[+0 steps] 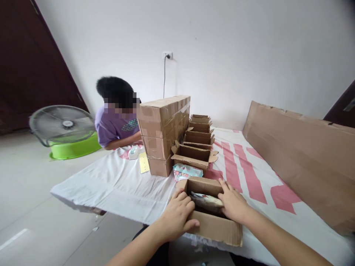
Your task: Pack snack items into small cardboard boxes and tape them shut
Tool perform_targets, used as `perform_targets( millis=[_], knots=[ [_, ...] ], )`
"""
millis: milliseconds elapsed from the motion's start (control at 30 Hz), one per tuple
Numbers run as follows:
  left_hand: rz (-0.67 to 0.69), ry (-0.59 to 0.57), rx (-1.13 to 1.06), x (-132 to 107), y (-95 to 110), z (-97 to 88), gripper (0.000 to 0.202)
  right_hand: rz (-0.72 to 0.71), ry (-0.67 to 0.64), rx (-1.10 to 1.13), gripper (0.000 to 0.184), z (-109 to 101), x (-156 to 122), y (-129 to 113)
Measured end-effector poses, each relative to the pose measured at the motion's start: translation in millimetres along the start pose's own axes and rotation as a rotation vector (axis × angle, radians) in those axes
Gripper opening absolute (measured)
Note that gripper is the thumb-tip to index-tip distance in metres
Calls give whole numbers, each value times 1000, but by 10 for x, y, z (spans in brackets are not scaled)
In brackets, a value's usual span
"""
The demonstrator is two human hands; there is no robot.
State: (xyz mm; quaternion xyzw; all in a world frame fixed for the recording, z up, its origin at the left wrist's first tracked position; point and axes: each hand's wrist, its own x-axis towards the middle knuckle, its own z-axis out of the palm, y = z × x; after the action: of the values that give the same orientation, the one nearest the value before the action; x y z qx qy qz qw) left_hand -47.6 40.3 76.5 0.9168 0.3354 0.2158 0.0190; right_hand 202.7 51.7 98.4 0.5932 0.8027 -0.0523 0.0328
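An open cardboard box point(219, 229) sits at the table's near edge. My left hand point(180, 210) is curled over its left end, with the thumb against the near wall. At the right end, my right hand point(233, 200) grips the box, fingers reaching to the far corner and thumb inside. Within the box lies a pale plastic-wrapped packet point(208, 201), its right end near my right thumb; whether they touch I cannot tell. Just beyond the box is a light-blue printed soft pack point(188, 172), resembling wet wipes.
Several open cardboard boxes point(194, 152) run in a row toward the wall. Left of them stand stacked taped boxes point(158, 149). A person in a purple shirt point(116, 125) leans at the table's left, near a yellow card point(144, 163). A large cardboard sheet point(299, 159) stands along the right.
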Motion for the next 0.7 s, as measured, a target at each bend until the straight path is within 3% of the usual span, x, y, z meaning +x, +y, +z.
perform_targets(
  millis=[267, 367, 533, 700],
  knots=[
    [-2, 27, 93, 4, -13, 11, 29, 16, 196, 328, 28, -45, -59, 99],
    [-2, 24, 135, -10, -59, -7, 30, 3, 311, 568, 36, -110, -107, 141],
    [37, 64, 235, -54, -281, 9, 31, 85, 446, 1040, 59, -229, -256, 287],
    [-14, 22, 254, -99, -474, -83, 21, 193, 554, 1131, 56, -280, -425, 494]
  ],
)
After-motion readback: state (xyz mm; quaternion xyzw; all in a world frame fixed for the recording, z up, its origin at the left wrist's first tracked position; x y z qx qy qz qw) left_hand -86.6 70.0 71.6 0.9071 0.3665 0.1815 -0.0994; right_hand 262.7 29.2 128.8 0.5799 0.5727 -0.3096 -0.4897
